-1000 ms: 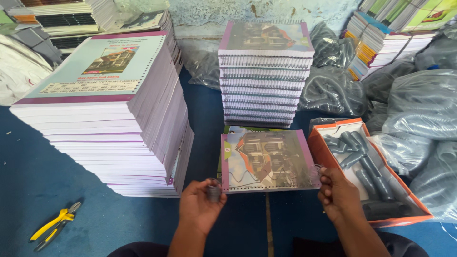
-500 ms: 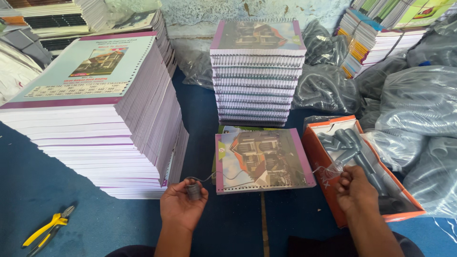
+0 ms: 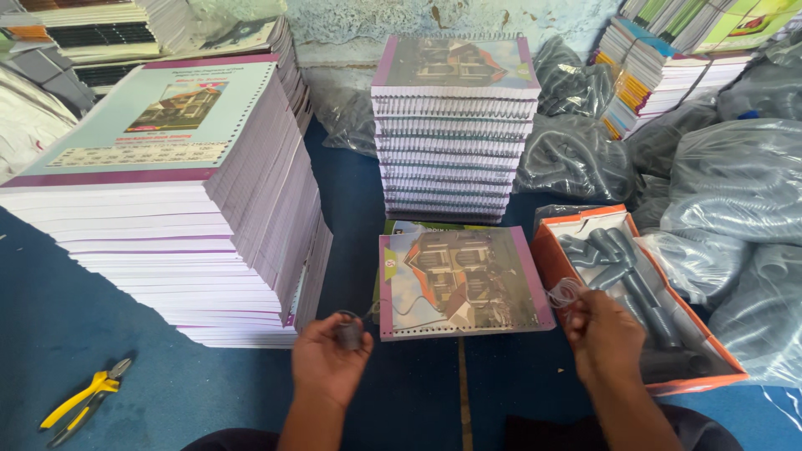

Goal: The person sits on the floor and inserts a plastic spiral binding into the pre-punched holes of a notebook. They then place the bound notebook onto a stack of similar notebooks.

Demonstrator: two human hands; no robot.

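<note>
The left hand (image 3: 330, 361) is closed around one small dark spool (image 3: 349, 332), held between the fingers just beside the lower left corner of a single calendar (image 3: 461, 281). This calendar lies flat on the blue floor (image 3: 67, 326) between the two hands, with a picture of a house on its cover and a row of punched holes along its near edge. The right hand (image 3: 603, 334) is closed on a thin pale wire (image 3: 565, 292), which curls in a small loop above the fingers, near the right side of the calendar. Whether the wire runs to the spool I cannot tell.

Just beside the right hand stands one orange box (image 3: 551, 250) holding several grey coils. Behind the calendar is one stack of bound calendars (image 3: 455, 134); on the left is one taller stack of unbound sheets (image 3: 167, 209). One pair of yellow pliers (image 3: 83, 401) lies on the floor, well apart on the left. Several plastic bags of grey coils (image 3: 735, 184) lie on the right.
</note>
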